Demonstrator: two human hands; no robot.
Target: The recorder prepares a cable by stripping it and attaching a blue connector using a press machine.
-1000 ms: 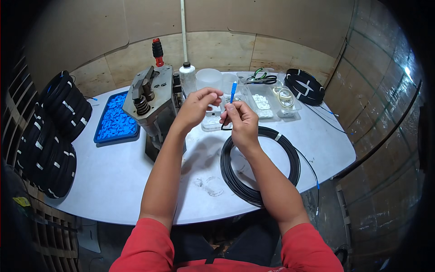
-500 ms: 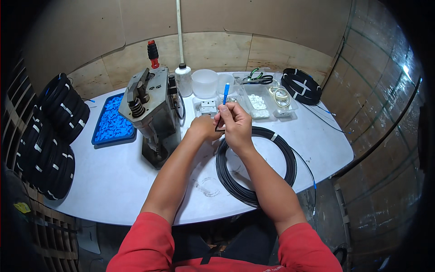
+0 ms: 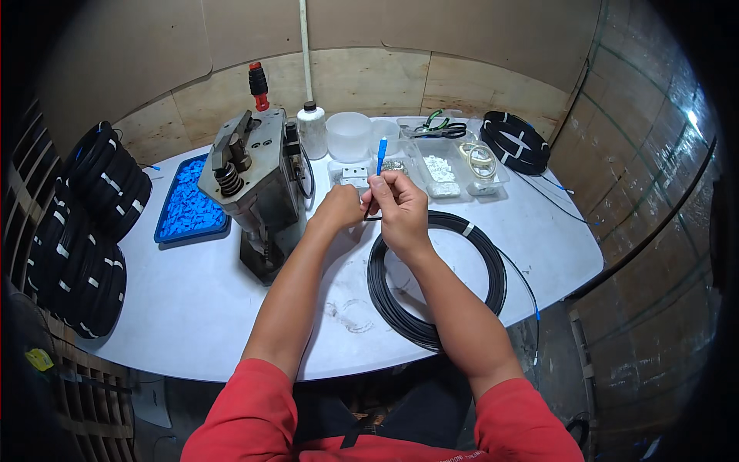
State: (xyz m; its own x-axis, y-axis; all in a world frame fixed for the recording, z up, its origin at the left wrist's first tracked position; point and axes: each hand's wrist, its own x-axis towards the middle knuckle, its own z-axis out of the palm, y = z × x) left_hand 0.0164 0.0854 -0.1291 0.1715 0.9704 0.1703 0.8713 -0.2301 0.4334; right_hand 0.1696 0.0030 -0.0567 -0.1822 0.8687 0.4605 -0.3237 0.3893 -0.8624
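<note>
So, I'm pinching the blue connector [image 3: 382, 152] in my right hand [image 3: 404, 206].
Nearest, a black coil [image 3: 379, 283] is lying beneath my right forearm; beyond, black cable [image 3: 372, 219] is bending below my right fingers. My left hand [image 3: 339, 206] is curling close beside; whether it's gripping cable, I can't tell. The connector is jutting up past my thumb; farther back, a cloudy tub [image 3: 348, 137] is standing.
</note>
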